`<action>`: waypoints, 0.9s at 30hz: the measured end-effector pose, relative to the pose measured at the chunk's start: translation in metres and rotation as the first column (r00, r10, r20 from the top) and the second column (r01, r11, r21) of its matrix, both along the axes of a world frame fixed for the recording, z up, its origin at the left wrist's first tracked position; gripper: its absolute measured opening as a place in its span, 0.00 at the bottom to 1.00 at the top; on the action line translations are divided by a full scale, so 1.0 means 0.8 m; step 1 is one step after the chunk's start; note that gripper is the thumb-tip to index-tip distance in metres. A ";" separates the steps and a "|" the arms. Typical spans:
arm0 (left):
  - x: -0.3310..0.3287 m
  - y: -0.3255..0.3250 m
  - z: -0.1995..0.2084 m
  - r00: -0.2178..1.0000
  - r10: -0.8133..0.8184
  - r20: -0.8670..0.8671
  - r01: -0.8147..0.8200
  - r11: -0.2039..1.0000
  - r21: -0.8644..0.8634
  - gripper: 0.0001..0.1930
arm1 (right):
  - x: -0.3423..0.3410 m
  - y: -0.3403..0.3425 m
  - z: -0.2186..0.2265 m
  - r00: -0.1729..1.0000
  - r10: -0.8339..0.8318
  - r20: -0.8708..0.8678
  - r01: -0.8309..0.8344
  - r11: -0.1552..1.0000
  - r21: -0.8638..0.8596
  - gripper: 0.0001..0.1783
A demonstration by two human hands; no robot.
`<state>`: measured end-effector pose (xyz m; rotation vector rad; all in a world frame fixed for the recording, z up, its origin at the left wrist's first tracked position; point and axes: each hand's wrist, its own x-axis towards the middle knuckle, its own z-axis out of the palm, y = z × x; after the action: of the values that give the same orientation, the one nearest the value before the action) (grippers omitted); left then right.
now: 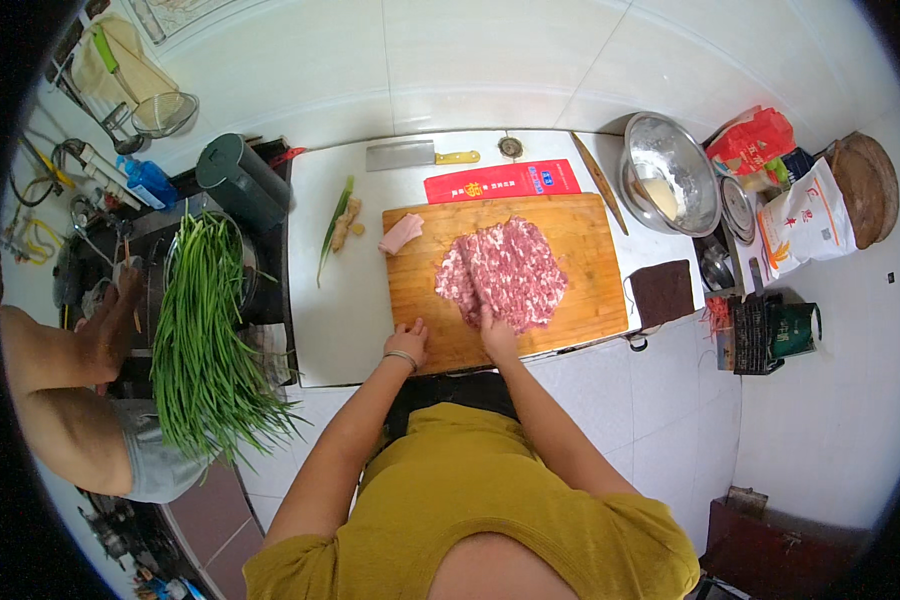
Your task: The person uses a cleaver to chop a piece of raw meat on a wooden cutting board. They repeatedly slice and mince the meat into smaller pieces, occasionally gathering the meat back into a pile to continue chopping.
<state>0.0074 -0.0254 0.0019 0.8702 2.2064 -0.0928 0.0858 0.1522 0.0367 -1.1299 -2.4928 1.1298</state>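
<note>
Minced meat (520, 270) lies in a flat, red and white patch on a wooden cutting board (420, 290). My right hand (497, 335) is closed at the near edge of the meat. It grips what looks like a knife (471, 276), seen almost edge-on as a thin line running away through the meat. At the board's near left edge, my left hand (407, 342) rests with its fingers stretched out, holding nothing. A pale pink piece of meat or fat (401, 233) sits at the board's far left edge.
Behind the board lie a cleaver (400, 155) and a red packet (500, 182). Ginger (346, 223) and a green onion (332, 235) are to the left. A steel bowl (671, 172) stands far right. Long green chives (200, 340) hang near another person (70, 390) at left.
</note>
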 end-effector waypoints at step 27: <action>0.004 -0.004 0.003 0.999 0.036 -0.030 -0.035 0.999 0.039 0.29 | -0.002 0.056 0.060 0.991 0.030 0.129 -0.011 0.988 -0.152 0.36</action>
<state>0.0105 -0.0290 0.0040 0.8553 2.2578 -0.0472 0.0842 0.1969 0.0851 -1.2590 -2.5582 1.3096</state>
